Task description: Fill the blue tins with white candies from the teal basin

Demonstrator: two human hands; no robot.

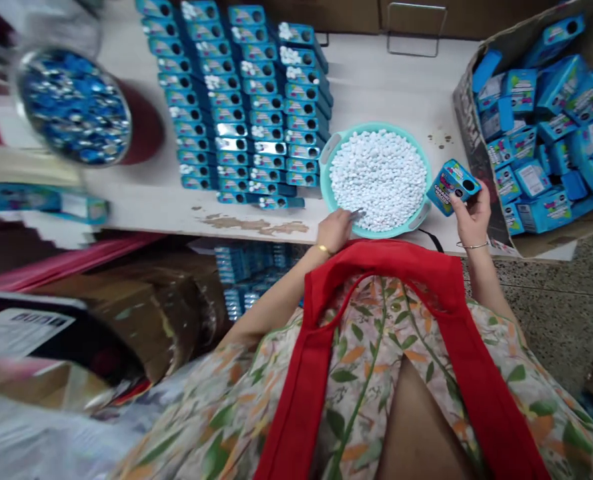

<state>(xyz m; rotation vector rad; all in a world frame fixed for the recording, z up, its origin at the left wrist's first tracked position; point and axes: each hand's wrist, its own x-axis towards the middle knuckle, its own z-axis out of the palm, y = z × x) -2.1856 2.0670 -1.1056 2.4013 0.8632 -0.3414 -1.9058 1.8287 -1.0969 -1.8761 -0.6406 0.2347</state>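
Note:
A turquoise basin (327,181) full of small white pellets (376,175) stands at the table's front edge. My left hand (334,231) is at its near left rim, closed on a small grey utensil (357,215) whose end reaches over the pellets. Most of that utensil is hidden, so its kind is unclear. To the right of the basin, my right hand (473,217) grips a small blue carton (446,193) between thumb and fingers. The carton is tilted, and a dark round opening shows at its top end.
Blue cartons (269,123) stand in several rows left of the basin, some with white pellets on top. At the right is a cardboard box (469,127) of loose blue cartons. A round container (131,123) of blue and silver pieces stands far left. Cardboard boxes (161,313) sit below the table.

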